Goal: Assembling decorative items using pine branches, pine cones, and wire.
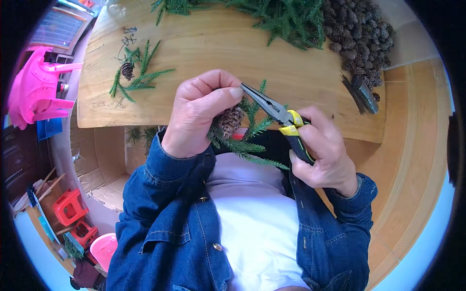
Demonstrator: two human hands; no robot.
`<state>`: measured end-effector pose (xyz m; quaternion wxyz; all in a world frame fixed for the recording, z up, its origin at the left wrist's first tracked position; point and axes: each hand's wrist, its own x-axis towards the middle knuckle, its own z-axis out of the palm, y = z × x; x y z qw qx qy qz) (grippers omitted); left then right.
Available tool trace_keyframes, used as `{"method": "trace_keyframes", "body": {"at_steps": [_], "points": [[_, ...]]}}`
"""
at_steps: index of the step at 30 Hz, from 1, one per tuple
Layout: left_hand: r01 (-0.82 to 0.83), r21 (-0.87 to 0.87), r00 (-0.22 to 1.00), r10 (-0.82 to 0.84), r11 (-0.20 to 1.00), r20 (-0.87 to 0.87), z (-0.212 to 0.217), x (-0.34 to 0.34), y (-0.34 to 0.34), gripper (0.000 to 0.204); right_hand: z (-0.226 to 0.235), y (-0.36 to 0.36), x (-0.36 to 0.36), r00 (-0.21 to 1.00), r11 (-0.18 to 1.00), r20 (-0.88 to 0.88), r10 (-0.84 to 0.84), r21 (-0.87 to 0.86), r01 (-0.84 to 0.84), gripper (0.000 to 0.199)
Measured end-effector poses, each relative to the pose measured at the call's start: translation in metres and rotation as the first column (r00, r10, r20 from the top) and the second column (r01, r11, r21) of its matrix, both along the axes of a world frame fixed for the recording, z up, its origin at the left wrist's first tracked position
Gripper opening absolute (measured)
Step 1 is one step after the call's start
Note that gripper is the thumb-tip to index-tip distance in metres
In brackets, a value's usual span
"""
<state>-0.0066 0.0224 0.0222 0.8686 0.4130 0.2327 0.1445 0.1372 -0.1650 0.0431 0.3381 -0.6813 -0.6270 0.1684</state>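
My left hand (194, 109) is closed, thumb and forefinger pinched together, on an artificial green pine sprig (252, 144) with a brown pine cone (230, 122) hanging below the thumb. In my right hand (327, 150) is a pair of needle-nose pliers (269, 107) with yellow and black handles. Their pointed jaws reach up and left to the tip of my left thumb. Whether the jaws grip a wire there is too small to tell. Both hands are above my lap at the table's near edge.
On the wooden table (194, 48) lies another sprig (145, 80) with a cone at the left. Green branches (286, 22) and heaped pine cones (359, 36) fill the far right, beside a bundle of dark wires (359, 94). A cardboard box (99, 155) and pink stool (39, 89) stand left.
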Motion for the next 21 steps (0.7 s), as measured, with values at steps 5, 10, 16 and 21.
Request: {"method": "trace_keyframes", "body": {"at_steps": [5, 10, 16, 21], "points": [[0.024, -0.009, 0.999, -0.024, 1.0, -0.025, 0.002, 0.003, -0.002, 0.008, -0.003, -0.001, -0.003, 0.999, 0.999, 0.047, -0.009, 0.038, 0.007, 0.029], [0.062, 0.169, 0.995, -0.048, 0.984, -0.089, -0.001, -0.001, -0.002, 0.008, 0.0, -0.009, 0.005, 0.996, 0.996, -0.08, -0.03, -0.08, 0.023, 0.025], [0.012, 0.215, 0.998, -0.023, 0.977, 0.053, 0.001, 0.001, -0.004, 0.02, 0.001, -0.023, 0.017, 0.843, 0.982, -0.534, -0.055, -0.184, -0.053, 0.034], [0.034, 0.176, 0.964, -0.078, 0.984, 0.253, -0.005, 0.0, -0.002, 0.013, 0.001, -0.025, 0.016, 0.762, 0.975, -0.647, -0.033, -0.188, -0.118, 0.038]]}}
